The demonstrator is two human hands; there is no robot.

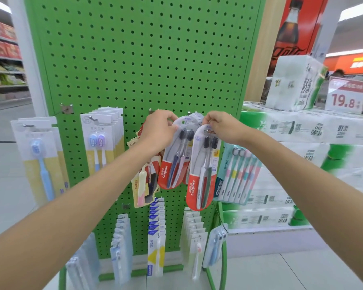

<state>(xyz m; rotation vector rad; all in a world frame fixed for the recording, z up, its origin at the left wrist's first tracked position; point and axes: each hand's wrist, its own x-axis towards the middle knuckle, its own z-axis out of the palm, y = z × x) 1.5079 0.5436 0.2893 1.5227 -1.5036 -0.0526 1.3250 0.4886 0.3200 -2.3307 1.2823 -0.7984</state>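
Below right grip [224, 127] hangs Colgate pack [201, 170] (top pinched).

A green pegboard [134, 59] is standing upright on the pale tiled floor [302, 273], carrying toothbrush packs on hooks. At its left edge a blue-brush pack [39, 160] is hanging beside a row of twin-brush packs [102, 141]. Around the middle a rear red pack [172, 166] is dangling partly behind a front red pack [199, 185], with a pastel multipack [237, 174] hanging just right of them. Lower down, more rows of packs [156, 233] are hanging near the floor.
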